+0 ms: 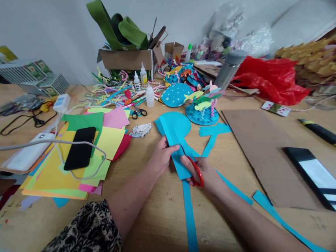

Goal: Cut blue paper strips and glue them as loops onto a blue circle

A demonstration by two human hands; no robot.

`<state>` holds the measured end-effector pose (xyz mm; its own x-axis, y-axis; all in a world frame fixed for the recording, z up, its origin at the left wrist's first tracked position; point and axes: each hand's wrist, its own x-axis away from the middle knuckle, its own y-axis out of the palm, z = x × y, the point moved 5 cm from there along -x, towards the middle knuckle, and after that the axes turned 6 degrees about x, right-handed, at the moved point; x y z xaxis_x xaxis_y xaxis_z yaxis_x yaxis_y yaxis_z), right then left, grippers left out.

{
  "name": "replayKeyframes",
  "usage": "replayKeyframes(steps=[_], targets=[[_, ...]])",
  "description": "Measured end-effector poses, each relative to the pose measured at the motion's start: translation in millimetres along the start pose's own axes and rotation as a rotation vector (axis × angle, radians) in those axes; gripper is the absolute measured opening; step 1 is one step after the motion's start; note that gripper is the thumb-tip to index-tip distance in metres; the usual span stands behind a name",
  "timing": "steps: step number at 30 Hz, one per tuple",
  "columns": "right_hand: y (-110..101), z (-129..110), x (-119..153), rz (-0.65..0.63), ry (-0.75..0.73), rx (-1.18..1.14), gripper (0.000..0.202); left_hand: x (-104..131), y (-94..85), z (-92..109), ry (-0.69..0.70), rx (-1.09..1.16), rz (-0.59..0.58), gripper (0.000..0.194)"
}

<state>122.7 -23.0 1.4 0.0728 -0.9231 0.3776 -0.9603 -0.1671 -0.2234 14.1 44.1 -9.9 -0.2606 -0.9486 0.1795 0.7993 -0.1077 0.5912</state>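
Bright blue paper piece, long, flat and straight-sided, sits over the middle of the table, its far end over a rounded blue paper shape. We pinch it in our left hand, probably to steady it for the red-handled scissors gripped in our right hand; our hands are close together. A narrow blue paper strip points toward the table's near edge, perhaps left clear of the blades.

A wooden table carries cardboard, colored paper, small scissors and blue strips.
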Motion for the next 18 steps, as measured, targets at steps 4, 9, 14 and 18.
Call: replayKeyframes(steps=[4, 9, 14, 18], targets=[[-0.2, 0.1, 0.1, -0.005, -0.004, -0.003, 0.058, -0.4, -0.2, -0.1, -0.004, 0.000, 0.000, 0.038], [-0.6, 0.5, 0.3, -0.001, 0.006, -0.014, 0.055, -0.3, -0.9, -0.2, -0.003, 0.000, 0.002, 0.039], [-0.4, 3.3, -2.6, -0.015, 0.020, -0.016, 0.057, -1.1, -0.9, 2.6, -0.001, 0.004, 0.010, 0.037], [0.3, 1.5, -1.9, -0.040, 0.014, 0.001, 0.058, -3.0, -4.1, 5.6, 0.030, -0.013, 0.036, 0.034]])
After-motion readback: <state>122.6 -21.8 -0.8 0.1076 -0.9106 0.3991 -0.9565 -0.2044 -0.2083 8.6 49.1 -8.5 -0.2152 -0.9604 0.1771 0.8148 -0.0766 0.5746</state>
